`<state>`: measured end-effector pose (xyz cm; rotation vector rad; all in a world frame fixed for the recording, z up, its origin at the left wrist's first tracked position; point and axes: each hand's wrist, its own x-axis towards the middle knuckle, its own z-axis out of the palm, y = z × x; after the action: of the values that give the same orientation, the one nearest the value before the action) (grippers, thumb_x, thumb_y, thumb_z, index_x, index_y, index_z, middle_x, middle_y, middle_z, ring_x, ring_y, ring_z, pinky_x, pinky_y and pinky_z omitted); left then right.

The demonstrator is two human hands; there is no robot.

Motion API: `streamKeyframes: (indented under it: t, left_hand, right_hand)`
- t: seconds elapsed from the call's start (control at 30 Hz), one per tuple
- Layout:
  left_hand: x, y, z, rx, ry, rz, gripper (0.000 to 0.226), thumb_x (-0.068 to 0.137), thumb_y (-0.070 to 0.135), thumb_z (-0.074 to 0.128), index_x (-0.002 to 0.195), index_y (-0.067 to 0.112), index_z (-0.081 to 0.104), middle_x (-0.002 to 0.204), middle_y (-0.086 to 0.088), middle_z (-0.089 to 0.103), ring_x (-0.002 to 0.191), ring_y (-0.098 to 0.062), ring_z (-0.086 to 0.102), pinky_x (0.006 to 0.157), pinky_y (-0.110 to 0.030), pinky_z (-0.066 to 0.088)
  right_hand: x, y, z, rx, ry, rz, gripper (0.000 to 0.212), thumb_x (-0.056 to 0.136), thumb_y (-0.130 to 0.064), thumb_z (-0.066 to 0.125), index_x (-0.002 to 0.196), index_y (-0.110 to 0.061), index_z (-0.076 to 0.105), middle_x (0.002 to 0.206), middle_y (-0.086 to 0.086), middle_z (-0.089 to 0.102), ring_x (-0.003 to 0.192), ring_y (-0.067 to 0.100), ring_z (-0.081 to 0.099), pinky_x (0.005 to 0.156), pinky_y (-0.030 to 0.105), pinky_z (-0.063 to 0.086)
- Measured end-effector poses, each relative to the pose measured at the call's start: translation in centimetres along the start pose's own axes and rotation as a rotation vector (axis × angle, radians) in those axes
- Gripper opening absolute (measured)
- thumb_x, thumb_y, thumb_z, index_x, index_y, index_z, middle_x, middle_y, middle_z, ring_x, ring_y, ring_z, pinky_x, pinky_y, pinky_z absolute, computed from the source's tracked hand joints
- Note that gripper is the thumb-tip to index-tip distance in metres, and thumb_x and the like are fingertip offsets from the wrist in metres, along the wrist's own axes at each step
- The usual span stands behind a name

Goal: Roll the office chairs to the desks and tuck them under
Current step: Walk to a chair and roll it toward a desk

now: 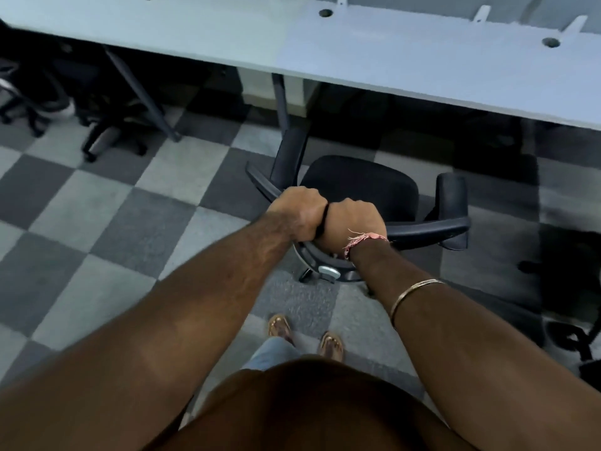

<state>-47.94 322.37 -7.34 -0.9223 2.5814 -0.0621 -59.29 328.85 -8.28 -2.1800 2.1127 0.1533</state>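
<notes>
Both hands were clenched side by side on the top edge of the office chair's backrest: the left hand (297, 213) with its fingers curled over the black rim, the right hand (353, 224) wrapped round the same rim just beside it, the two touching at the knuckles. A frayed pink thread band (364, 240) circled the right wrist, and a thin metal bangle (413, 296) sat farther up that forearm.

The office chair (361, 187) stood on the floor in front of the worktop, its seat a rounded pad of dark, matte fabric. Two curved black plastic armrests swept out on either side, the right one ending in a padded block. Below the hands a grey mechanism knob showed on the back support. The seat's front edge lay near the worktop's near edge, not yet under it.

The worktop (422, 66) was a long, smooth, pale slab with round cable holes along its far side, carried on slim dark metal legs. The floor (97, 206) was carpet tile laid in a light and dark grey checkerboard. Another chair (107, 135) with a wheeled star base was tucked beneath the worktop at the left. The person's feet in sandals (331, 345) stood behind the chair.
</notes>
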Motion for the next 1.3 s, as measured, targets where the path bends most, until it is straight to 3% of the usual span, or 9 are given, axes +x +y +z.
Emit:
streamKeyframes:
  t: [0.2, 0.37, 0.73, 0.87, 1.0, 1.23, 1.3]
  left_hand:
    - [-7.9, 0.4, 2.6, -0.105, 0.004, -0.148, 0.018, 0.089, 0.025, 0.061, 0.072, 0.025, 0.052, 0.078, 0.003, 0.059, 0.077, -0.023, 0.064, 0.071, -0.037, 0.056]
    - [-14.2, 0.9, 4.9, -0.15, 0.011, -0.238, 0.009, 0.09, 0.026, 0.06, 0.085, 0.022, 0.067, 0.09, -0.001, 0.071, 0.078, -0.024, 0.065, 0.07, -0.036, 0.054]
    - [-26.5, 3.6, 9.2, -0.213, -0.011, -0.459, 0.012, 0.092, 0.026, 0.059, 0.082, 0.024, 0.053, 0.095, 0.0, 0.07, 0.072, -0.021, 0.055, 0.065, -0.035, 0.046]
    - [-29.6, 4.4, 10.3, -0.21, 0.005, -0.511, 0.009, 0.091, 0.028, 0.06, 0.083, 0.025, 0.056, 0.096, 0.0, 0.071, 0.08, -0.023, 0.066, 0.064, -0.034, 0.045]
    - [-30.7, 5.1, 10.7, -0.242, 0.008, -0.548, 0.008, 0.087, 0.031, 0.061, 0.084, 0.024, 0.063, 0.091, 0.0, 0.072, 0.077, -0.023, 0.066, 0.063, -0.034, 0.046]
    - [-27.4, 7.6, 9.2, -0.229, 0.046, -0.562, 0.021, 0.088, 0.033, 0.058, 0.071, 0.025, 0.048, 0.084, 0.002, 0.069, 0.069, -0.024, 0.058, 0.061, -0.034, 0.043]
    - [-26.0, 8.1, 8.8, -0.23, 0.056, -0.554, 0.019, 0.087, 0.035, 0.058, 0.072, 0.024, 0.054, 0.082, 0.002, 0.069, 0.065, -0.023, 0.055, 0.061, -0.034, 0.046]
  right_hand:
    - [-3.4, -5.5, 0.3, -0.026, -0.005, -0.157, 0.028, 0.082, -0.046, 0.053, 0.064, -0.024, 0.05, 0.057, -0.007, 0.047, 0.053, 0.019, 0.053, 0.054, 0.03, 0.043]
    - [-6.2, -10.0, 0.9, -0.041, 0.001, -0.245, 0.029, 0.08, -0.049, 0.054, 0.065, -0.025, 0.05, 0.06, -0.007, 0.055, 0.053, 0.019, 0.054, 0.054, 0.03, 0.041]
    - [-13.2, -18.6, 1.7, -0.074, 0.024, -0.439, 0.036, 0.079, -0.058, 0.052, 0.063, -0.026, 0.046, 0.064, -0.005, 0.061, 0.057, 0.022, 0.06, 0.055, 0.031, 0.042]
    - [-14.9, -20.5, 2.0, -0.077, 0.043, -0.535, 0.036, 0.08, -0.059, 0.053, 0.068, -0.026, 0.051, 0.068, -0.004, 0.064, 0.06, 0.023, 0.062, 0.055, 0.031, 0.041]
    - [-15.2, -20.8, 2.3, -0.086, 0.061, -0.624, 0.035, 0.079, -0.06, 0.053, 0.071, -0.026, 0.052, 0.07, -0.004, 0.065, 0.06, 0.024, 0.062, 0.055, 0.031, 0.039]
    - [-13.3, -15.4, 1.7, -0.113, 0.035, -0.757, 0.04, 0.077, -0.066, 0.054, 0.081, -0.026, 0.057, 0.08, -0.004, 0.068, 0.07, 0.025, 0.065, 0.058, 0.031, 0.038]
    - [-12.3, -13.2, 1.4, -0.129, 0.033, -0.791, 0.043, 0.077, -0.07, 0.053, 0.081, -0.027, 0.056, 0.081, -0.004, 0.068, 0.072, 0.024, 0.066, 0.058, 0.032, 0.04]
